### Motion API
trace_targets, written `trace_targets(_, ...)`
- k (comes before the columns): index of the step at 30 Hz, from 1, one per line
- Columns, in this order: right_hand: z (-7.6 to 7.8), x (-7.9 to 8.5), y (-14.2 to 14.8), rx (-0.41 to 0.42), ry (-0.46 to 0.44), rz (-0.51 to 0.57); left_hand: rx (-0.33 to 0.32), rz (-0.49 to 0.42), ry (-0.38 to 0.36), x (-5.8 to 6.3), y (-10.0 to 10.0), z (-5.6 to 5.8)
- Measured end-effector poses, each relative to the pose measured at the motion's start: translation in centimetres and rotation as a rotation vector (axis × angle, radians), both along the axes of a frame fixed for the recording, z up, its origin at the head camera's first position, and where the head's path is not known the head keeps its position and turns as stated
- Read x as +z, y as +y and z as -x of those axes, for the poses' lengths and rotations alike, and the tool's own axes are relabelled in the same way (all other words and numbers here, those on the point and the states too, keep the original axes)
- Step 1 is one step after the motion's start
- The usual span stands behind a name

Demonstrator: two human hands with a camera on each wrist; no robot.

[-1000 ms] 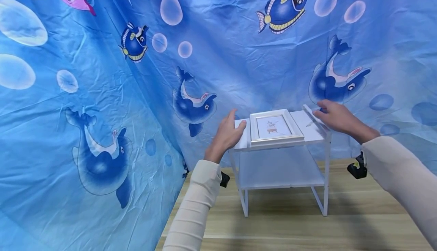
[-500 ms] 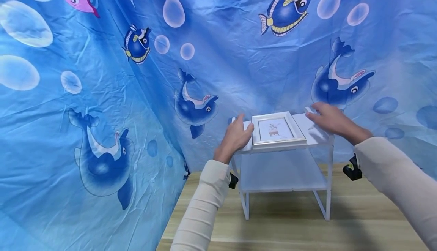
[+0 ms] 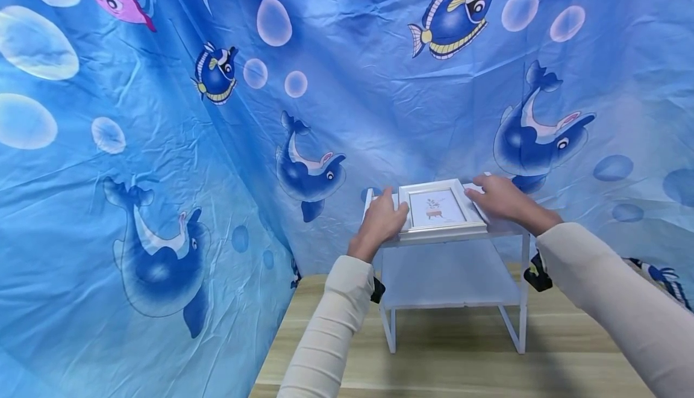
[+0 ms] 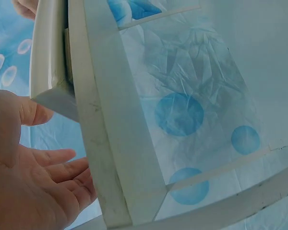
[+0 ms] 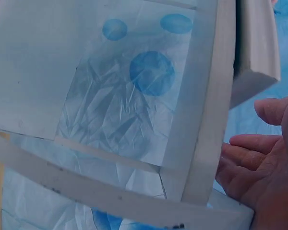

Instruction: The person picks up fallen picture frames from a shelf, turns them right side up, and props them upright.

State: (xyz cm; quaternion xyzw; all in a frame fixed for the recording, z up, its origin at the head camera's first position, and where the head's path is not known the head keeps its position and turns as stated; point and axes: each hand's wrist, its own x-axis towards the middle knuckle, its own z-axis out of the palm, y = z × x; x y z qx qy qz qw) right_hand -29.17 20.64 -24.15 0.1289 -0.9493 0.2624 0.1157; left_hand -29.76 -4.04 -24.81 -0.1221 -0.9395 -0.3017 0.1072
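Observation:
A white picture frame [image 3: 443, 230] lies face up on a white two-tier side table [image 3: 447, 277], showing a small drawing of a plant in a pot. My left hand [image 3: 381, 220] is at the frame's left side, thumb close to its edge. On the other side, my right hand [image 3: 501, 198] hovers over the tabletop near the frame's right edge. In the left wrist view, the fingers of my left hand [image 4: 43, 177] extend loosely beside the tabletop edge. The right wrist view shows my right hand [image 5: 261, 158] likewise with extended fingers, its thumb apart from the frame [image 5: 259, 52].
Raised white rims run along the tabletop's left and right sides. Blue curtains [image 3: 379, 115] printed with sea animals hang behind and on the left. Light wood flooring [image 3: 450, 368] lies under the table. Patterned cloth [image 3: 658, 274] shows at the far right.
My right hand has moved left from the table's right rim towards the frame. My left hand has shifted right, closer to the frame's left edge. The frame stays on the table.

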Motion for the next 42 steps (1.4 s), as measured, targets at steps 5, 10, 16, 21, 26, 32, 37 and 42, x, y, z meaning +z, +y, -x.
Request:
trace_targets(5, 0.5, -0.1, -0.7, 0.014, 0.025, -0.025, 0.018, 0.007, -0.001, -0.1, 0.3, 0.2)
trace_targets(10, 0.9, -0.1, -1.4, 0.042, 0.020, -0.004, 0.018, -0.017, -0.011, -0.2, 0.5, 0.4)
trace_targets(16, 1.0, -0.4, -1.8, 0.019, -0.020, -0.006, -0.007, -0.002, -0.010, -0.5, 0.9, 0.6)
trace_targets(21, 1.2, -0.5, -2.1, -0.012, -0.016, -0.002, 0.005, 0.016, -0.013, -0.7, 1.1, 0.7)
trace_targets(26, 1.4, -0.8, -2.4, -0.032, -0.013, 0.032, 0.004, 0.013, -0.009, -0.6, 1.3, 0.8)
trace_targets(32, 1.4, -1.1, -2.6, -0.064, -0.025, 0.034, -0.008, 0.005, -0.003, -0.7, 1.6, 0.8)
trace_targets(37, 1.5, -1.1, -2.9, -0.077, -0.013, -0.001, 0.004, 0.011, 0.023, -0.8, 1.7, 1.4)
trace_targets(42, 1.6, -1.0, -3.0, -0.091, -0.007, -0.034, 0.020, 0.007, 0.032, -0.7, 1.8, 1.9)
